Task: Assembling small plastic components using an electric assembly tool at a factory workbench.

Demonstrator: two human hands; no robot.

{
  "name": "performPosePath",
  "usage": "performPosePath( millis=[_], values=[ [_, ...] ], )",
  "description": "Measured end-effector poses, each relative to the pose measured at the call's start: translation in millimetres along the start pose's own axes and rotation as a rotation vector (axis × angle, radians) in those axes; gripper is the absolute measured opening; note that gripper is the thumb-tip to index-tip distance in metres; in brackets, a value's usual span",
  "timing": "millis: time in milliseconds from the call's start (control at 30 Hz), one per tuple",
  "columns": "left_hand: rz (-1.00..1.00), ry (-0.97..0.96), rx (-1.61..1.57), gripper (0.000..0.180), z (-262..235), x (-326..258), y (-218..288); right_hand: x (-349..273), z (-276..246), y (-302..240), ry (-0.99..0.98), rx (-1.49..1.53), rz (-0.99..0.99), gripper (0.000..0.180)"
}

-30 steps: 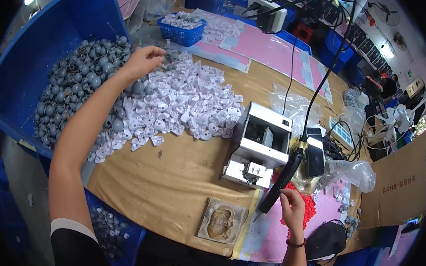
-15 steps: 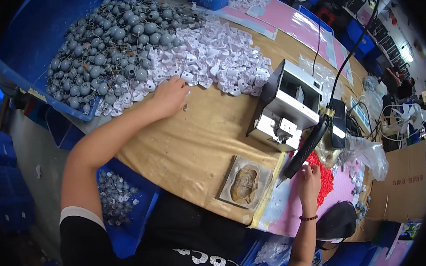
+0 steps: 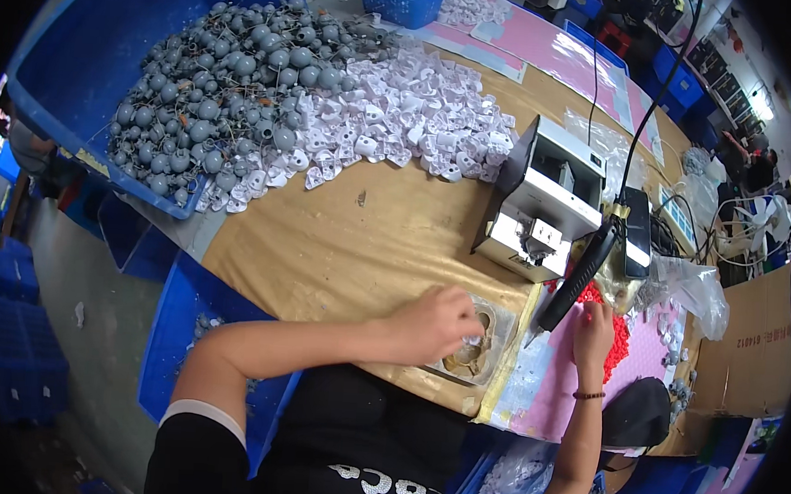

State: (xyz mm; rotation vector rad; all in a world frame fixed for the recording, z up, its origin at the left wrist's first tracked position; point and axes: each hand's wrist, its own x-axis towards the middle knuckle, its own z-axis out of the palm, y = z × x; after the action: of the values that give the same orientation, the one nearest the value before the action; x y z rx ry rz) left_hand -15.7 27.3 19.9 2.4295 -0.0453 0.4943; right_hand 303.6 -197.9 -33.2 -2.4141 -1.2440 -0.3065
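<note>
My left hand (image 3: 436,326) is closed over a metal mould block (image 3: 504,331) with a rounded hollow. A small white plastic part (image 3: 473,340) shows at its fingertips, just above the hollow. On the right, my right hand (image 3: 594,339) has its fingers pinched together at the edge of a heap of small red pieces (image 3: 619,344). Whatever lies between those fingers is too small to make out. Beside that hand, a black-handled tool with a thin metal tip (image 3: 580,275), like a soldering iron, slants down from a cord.
White plastic parts (image 3: 422,113) are heaped against grey ball-shaped parts with wires (image 3: 233,83) spilling from a big blue bin (image 3: 53,63). A white and black machine (image 3: 543,202) stands behind the mould. A phone (image 3: 636,233), plastic bags (image 3: 696,293) and a cardboard box (image 3: 751,350) lie right.
My left hand has left the white heap and moved right and nearer, to the mould, with a white plastic part. My right hand stays by the red pieces. The view has shifted slightly.
</note>
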Motion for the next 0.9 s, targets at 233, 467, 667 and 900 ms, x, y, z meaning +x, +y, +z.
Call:
performPosePath(
  millis=[233, 467, 667, 900],
  values=[
    [-0.164, -0.007, 0.041, 0.039, 30.4, 3.6, 1.4, -12.8, -48.6, -126.9, 0.003, 0.602, -0.335, 0.023],
    [-0.319, 0.046, -0.178, 0.052, -9.5, 3.0, -37.1, -18.7, -5.8, -170.8, -0.097, 0.442, -0.699, 0.033],
    [-0.337, 0.497, 0.518, 0.029, -169.4, 25.7, -185.4, -25.8, -3.5, -167.2, -0.125, 0.441, -0.683, 0.033],
    [-0.687, 0.198, 1.034, 0.045, -252.9, 32.4, -261.3, -29.8, -9.6, -173.8, -0.168, 0.396, -0.612, 0.036]
  ],
)
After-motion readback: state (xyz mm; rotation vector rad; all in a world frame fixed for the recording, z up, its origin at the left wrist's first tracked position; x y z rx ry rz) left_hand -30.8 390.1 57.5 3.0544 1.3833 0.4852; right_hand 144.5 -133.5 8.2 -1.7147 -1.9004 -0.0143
